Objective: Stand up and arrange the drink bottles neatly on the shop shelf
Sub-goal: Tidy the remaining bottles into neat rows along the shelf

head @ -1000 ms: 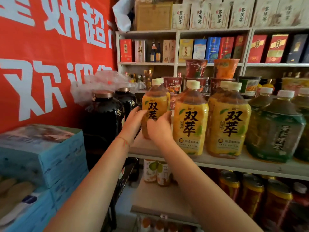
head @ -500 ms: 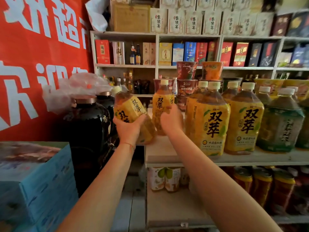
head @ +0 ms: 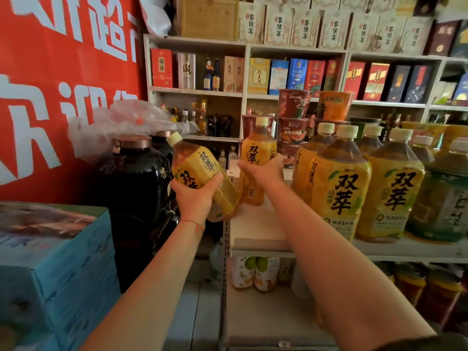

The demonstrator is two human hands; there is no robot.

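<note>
Two small yellow 双萃 tea bottles, labels partly hidden by fingers: the tilted bottle (head: pixel 202 173) gripped in the left hand (head: pixel 196 196) off the shelf (head: pixel 255 231), the upright bottle (head: pixel 258 158) gripped by the right hand (head: pixel 263 171) over the shelf's left end.

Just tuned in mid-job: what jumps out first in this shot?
Dead centre, two small yellow tea bottles: the left hand grips the tilted bottle off the shelf's left end, and the right hand holds the upright bottle over the shelf. To the right stand big yellow bottles; a red banner fills the left wall.
</note>
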